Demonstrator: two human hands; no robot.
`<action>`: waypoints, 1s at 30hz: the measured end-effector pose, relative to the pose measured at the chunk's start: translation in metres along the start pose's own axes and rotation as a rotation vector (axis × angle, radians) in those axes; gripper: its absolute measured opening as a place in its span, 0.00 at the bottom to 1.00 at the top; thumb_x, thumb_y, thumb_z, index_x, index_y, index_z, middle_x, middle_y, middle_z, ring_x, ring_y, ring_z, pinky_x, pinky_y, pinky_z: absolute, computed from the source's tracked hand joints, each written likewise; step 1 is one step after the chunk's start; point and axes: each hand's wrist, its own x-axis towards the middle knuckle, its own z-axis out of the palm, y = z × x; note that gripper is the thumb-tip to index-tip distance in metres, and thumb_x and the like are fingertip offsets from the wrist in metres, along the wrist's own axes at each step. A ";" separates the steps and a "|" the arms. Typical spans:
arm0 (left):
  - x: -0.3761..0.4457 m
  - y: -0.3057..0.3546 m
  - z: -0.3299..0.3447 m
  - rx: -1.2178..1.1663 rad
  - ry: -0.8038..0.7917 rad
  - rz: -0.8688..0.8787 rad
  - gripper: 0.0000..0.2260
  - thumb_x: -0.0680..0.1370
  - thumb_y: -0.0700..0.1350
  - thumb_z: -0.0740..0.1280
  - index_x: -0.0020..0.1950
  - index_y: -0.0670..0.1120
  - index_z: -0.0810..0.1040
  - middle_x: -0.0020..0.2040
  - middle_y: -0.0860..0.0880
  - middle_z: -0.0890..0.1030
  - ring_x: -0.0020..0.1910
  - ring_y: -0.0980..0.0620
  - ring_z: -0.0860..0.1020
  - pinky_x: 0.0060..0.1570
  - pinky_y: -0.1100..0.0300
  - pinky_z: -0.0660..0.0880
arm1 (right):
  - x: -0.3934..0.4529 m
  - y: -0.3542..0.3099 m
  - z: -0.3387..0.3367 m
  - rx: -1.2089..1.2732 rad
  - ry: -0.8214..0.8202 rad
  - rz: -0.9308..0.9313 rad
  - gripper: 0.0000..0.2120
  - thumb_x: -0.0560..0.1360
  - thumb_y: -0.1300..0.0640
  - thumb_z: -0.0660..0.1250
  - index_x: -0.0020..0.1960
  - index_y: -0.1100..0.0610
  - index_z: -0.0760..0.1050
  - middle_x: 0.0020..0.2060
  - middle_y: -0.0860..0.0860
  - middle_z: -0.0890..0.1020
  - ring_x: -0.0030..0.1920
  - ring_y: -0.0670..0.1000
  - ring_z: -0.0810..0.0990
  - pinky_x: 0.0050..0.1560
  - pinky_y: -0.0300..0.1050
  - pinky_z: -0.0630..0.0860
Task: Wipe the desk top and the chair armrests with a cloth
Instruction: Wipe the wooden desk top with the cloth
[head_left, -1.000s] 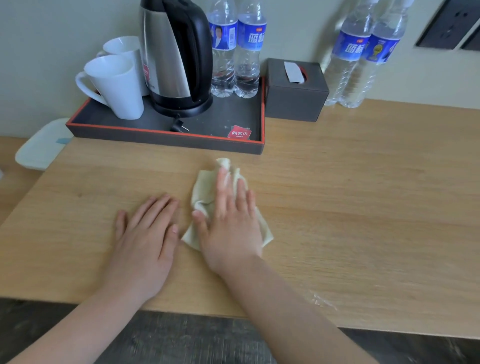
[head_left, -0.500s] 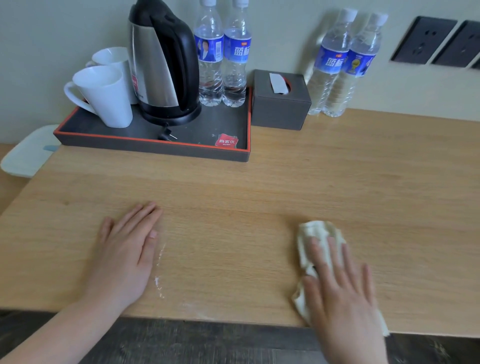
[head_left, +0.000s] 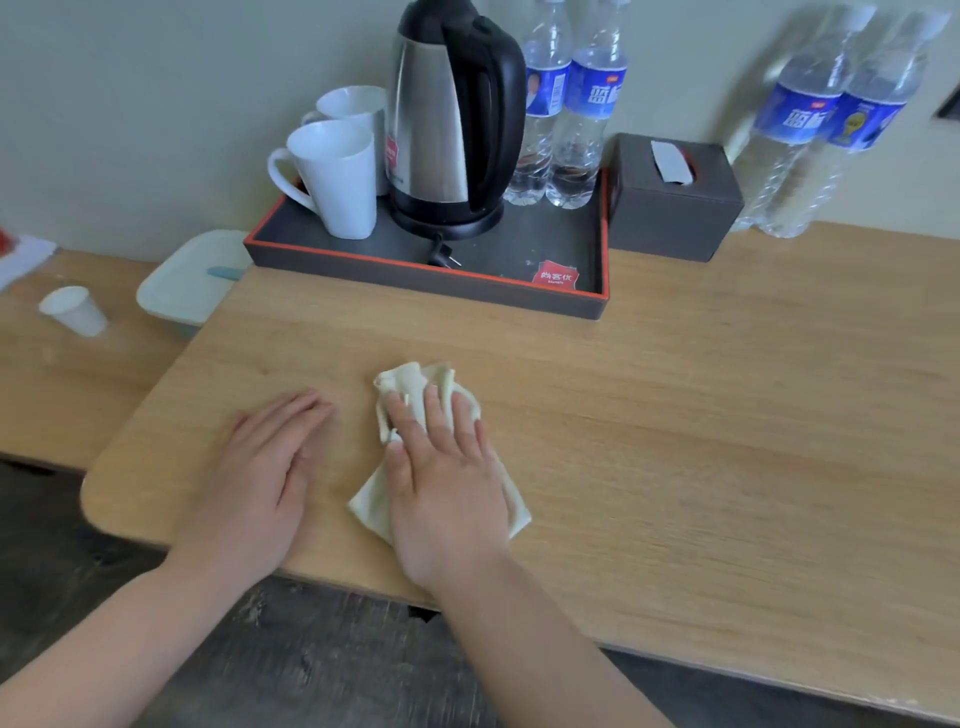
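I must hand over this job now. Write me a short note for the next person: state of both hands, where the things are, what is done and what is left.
Right hand: flat, pressing the cloth on the desk top, near its front left part.
Left hand: flat on the desk, empty, beside the cloth.
Tray with kettle and mugs stands at the back.
Done: cannot tell how much is wiped.
Left: rest of the desk, then the chair armrests, not in view.

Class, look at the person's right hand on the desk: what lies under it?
A crumpled pale cloth lies under the right hand, pressed flat on the wooden desk. The cloth's middle is covered by the palm.
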 end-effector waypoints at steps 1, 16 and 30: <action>-0.001 -0.003 -0.001 0.017 -0.005 -0.003 0.18 0.78 0.38 0.57 0.68 0.46 0.70 0.70 0.49 0.70 0.70 0.54 0.63 0.72 0.50 0.52 | -0.003 -0.006 0.007 -0.053 -0.031 -0.064 0.23 0.81 0.48 0.41 0.76 0.44 0.45 0.77 0.48 0.44 0.75 0.50 0.35 0.73 0.46 0.32; -0.019 -0.016 -0.007 0.261 -0.002 -0.192 0.27 0.76 0.61 0.43 0.74 0.55 0.58 0.76 0.55 0.57 0.75 0.54 0.49 0.73 0.47 0.48 | -0.028 0.043 -0.019 -0.329 0.155 0.195 0.31 0.75 0.37 0.36 0.74 0.45 0.31 0.76 0.51 0.39 0.74 0.52 0.32 0.74 0.49 0.34; -0.028 -0.031 -0.026 -0.259 0.098 -0.408 0.26 0.75 0.60 0.49 0.72 0.54 0.62 0.72 0.60 0.61 0.70 0.65 0.55 0.70 0.63 0.48 | -0.014 -0.020 0.026 -0.253 -0.189 -0.491 0.27 0.79 0.44 0.44 0.76 0.44 0.43 0.77 0.50 0.44 0.76 0.53 0.40 0.74 0.55 0.36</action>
